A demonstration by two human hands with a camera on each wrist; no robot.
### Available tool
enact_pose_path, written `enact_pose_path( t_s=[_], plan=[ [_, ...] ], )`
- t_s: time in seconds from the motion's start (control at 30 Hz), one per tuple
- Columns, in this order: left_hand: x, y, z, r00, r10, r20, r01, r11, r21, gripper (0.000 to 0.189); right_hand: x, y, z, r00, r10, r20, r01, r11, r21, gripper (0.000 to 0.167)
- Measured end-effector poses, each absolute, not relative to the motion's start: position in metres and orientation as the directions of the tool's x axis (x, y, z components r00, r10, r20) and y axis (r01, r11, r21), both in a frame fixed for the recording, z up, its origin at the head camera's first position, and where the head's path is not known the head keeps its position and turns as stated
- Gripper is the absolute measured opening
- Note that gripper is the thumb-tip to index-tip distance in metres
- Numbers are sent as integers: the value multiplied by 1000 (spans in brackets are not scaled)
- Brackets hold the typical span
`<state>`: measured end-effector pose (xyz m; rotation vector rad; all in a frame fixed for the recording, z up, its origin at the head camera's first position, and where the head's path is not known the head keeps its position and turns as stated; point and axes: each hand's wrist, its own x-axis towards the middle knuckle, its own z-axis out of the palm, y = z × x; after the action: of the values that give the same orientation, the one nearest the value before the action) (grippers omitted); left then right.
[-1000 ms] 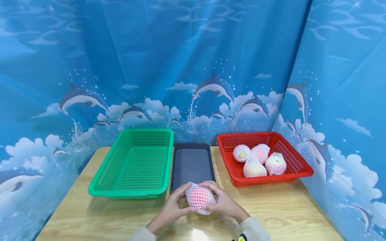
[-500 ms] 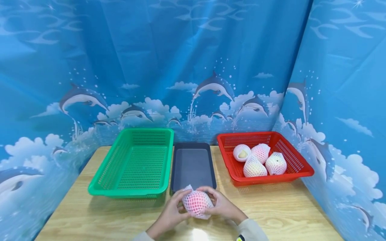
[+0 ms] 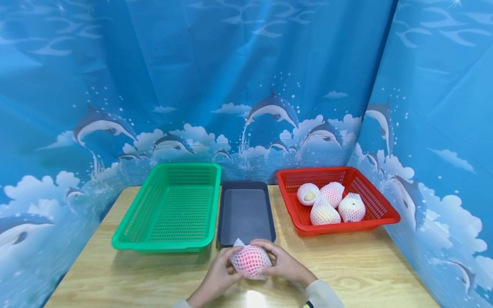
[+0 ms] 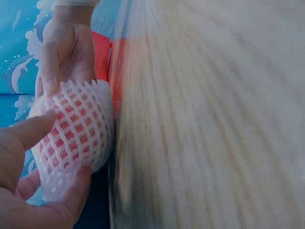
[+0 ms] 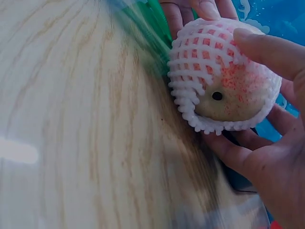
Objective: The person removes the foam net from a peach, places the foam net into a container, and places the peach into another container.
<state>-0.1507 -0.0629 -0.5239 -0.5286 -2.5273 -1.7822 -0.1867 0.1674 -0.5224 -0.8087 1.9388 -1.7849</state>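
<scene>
Now the fruit point(image 5: 238, 101) has been drawn slightly back over the tabletop point(image 3: 358, 273), in front of the dark tray point(image 3: 246, 211), held between left hand point(image 3: 218, 272) and right hand point(image 3: 284, 265), foam net point(image 3: 251, 260) still on.

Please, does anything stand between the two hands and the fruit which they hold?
Yes: a white foam net is around the fruit, so the left hand and right hand hold it mostly through this net. At one end the fruit is bare. Nothing else visible intervenes.
</scene>
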Motion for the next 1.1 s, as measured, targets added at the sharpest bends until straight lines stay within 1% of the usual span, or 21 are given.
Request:
enact_pose_path(
  t_s=[0.2,0.57,0.73,0.93,1.1],
  plan=[
    [-145,-61,-523,-949,224,220,285,323,902,65,-188,166,-521,-761,-634,138,-208,37,-977,65],
    [-149,-61,-522,-963,197,184,240,311,920,63,-189,169,-521,-759,-640,121,-144,-17,-989,64],
    [-149,-63,-520,-965,205,165,222,293,930,64,-188,169,-523,-758,-641,119,-133,-26,-991,62],
    [-150,-66,-520,-959,226,170,222,228,948,65,-186,170,-523,-756,-644,120,-127,-36,-991,63],
    [-151,-68,-519,-960,227,167,215,211,953,64,-187,173,-521,-751,-649,120,-141,-20,-990,63]
  ],
)
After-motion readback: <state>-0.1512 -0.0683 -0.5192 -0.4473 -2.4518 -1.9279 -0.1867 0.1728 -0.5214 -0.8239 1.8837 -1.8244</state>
